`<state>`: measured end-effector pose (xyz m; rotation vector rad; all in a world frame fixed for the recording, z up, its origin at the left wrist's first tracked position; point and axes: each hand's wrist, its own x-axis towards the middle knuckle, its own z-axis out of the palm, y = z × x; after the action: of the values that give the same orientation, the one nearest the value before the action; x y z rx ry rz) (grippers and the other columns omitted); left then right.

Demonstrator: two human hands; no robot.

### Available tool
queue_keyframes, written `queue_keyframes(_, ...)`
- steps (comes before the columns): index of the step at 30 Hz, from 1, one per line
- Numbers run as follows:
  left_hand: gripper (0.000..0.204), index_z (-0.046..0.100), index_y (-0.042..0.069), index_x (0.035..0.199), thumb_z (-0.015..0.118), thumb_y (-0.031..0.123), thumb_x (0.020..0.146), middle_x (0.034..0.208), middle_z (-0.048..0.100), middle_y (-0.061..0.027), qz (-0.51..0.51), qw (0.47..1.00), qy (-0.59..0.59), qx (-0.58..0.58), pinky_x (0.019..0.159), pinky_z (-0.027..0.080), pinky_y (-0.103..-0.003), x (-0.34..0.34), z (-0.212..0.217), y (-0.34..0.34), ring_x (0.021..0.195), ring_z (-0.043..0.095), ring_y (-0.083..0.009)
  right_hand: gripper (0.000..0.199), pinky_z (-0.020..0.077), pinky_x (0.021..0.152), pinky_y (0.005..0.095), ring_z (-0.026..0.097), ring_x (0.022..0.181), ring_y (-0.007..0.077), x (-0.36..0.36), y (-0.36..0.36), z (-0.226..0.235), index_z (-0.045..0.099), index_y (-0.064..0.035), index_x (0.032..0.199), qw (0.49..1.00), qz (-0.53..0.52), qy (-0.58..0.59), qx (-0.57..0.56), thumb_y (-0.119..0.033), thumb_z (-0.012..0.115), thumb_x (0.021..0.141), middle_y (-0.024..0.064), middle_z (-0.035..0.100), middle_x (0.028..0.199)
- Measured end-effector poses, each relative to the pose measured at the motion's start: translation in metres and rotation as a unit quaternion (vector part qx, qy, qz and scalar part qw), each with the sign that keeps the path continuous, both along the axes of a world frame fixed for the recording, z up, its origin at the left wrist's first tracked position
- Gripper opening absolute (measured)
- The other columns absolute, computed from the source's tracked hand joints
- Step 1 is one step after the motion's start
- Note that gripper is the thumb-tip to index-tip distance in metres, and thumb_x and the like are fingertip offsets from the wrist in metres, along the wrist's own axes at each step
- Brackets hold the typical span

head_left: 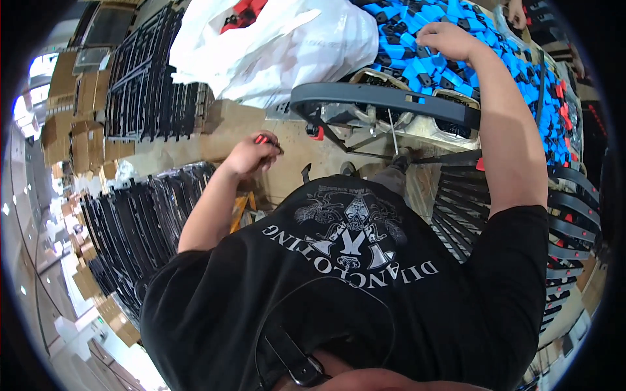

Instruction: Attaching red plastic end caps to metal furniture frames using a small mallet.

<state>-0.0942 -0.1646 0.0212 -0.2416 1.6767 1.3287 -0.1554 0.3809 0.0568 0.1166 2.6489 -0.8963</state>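
The right hand (448,40) is reaching far forward and pressing down into a heap of blue and black plastic parts (417,39), small blocky pieces with glossy faces, piled at the top of the view. Its fingers are curling into the pile, but whether they are closing on one piece cannot be told, since the fingertips are sinking out of sight among the parts. The left hand (251,155) is hovering lower, over a tan cardboard surface (222,130), and is pinching a small red piece (262,139) between curled fingers; only the red tip is showing, and its full shape is hard to make out.

Between the hands a dark grey curved bar (385,99), smooth and matte, is arching across the view, standing on thin metal rods with a red clip at its left end. Behind it a crinkled white plastic bag (274,45) is bulging, with something red showing inside. To the left, rows of black metal frames (147,78) are standing packed together, and more are leaning in a lower stack (137,221). On the right, curved black strips with red tips (574,215) are fanning out, cut off by the dark rim of the picture. Cardboard boxes (65,104) are stacking up at the far left, bent by the lens. The person's black printed shirt (365,280) is filling the lower half and hiding whatever lies beneath.
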Motion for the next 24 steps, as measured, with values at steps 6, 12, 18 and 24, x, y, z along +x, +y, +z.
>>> queue_keyframes(6, 0.022, 0.057, 0.006, 0.104, 0.069, 0.004, 0.086, 0.087, 0.065, -0.0086, 0.141, 0.990, 0.012, 0.021, 0.064, 0.052, -0.033, -0.033, -0.142, 0.027, 0.074, 0.064, -0.0188, 0.038, 0.0339, 0.044, 0.0310, 0.043, 0.053, 0.0116, 0.010, 0.004, 0.001, 0.069, -0.0119, 0.117, 0.993, -0.048, -0.098, -0.047, -0.041, 0.067, 0.093, 0.0030, 0.059, 0.078)
queue_keyframes(12, 0.029, 0.071, 0.008, 0.105, 0.074, -0.002, 0.079, 0.099, 0.070, -0.0059, -0.020, 0.979, 0.063, 0.195, 0.071, 0.055, -0.034, -0.073, -0.198, 0.080, 0.084, 0.066, -0.0157, 0.035, 0.0308, 0.043, 0.0266, 0.044, 0.051, 0.0071, 0.014, 0.020, -0.004, 0.067, -0.0162, 0.118, 0.992, -0.064, -0.103, -0.038, -0.039, 0.063, 0.092, -0.0004, 0.059, 0.076)
queue_keyframes(18, 0.025, 0.068, 0.004, 0.104, 0.077, 0.002, 0.081, 0.095, 0.069, -0.0075, -0.005, 0.982, -0.017, 0.188, 0.079, 0.058, -0.034, -0.089, -0.175, 0.103, 0.088, 0.070, -0.0205, 0.028, 0.0418, 0.051, 0.0338, 0.053, 0.055, 0.0155, 0.020, 0.033, 0.015, 0.074, -0.0076, 0.087, 0.980, 0.053, -0.060, -0.180, -0.033, 0.065, 0.094, 0.0038, 0.064, 0.070)
queue_keyframes(24, 0.021, 0.065, 0.000, 0.109, 0.072, 0.003, 0.089, 0.096, 0.071, -0.0126, 0.074, 0.967, -0.067, 0.236, 0.086, 0.061, -0.034, -0.069, -0.145, 0.098, 0.091, 0.073, -0.0264, 0.031, 0.0421, 0.052, 0.0339, 0.054, 0.057, 0.0156, 0.015, -0.007, 0.044, 0.073, -0.0058, 0.084, 0.990, -0.076, -0.120, -0.022, -0.034, 0.066, 0.093, 0.0038, 0.066, 0.074)
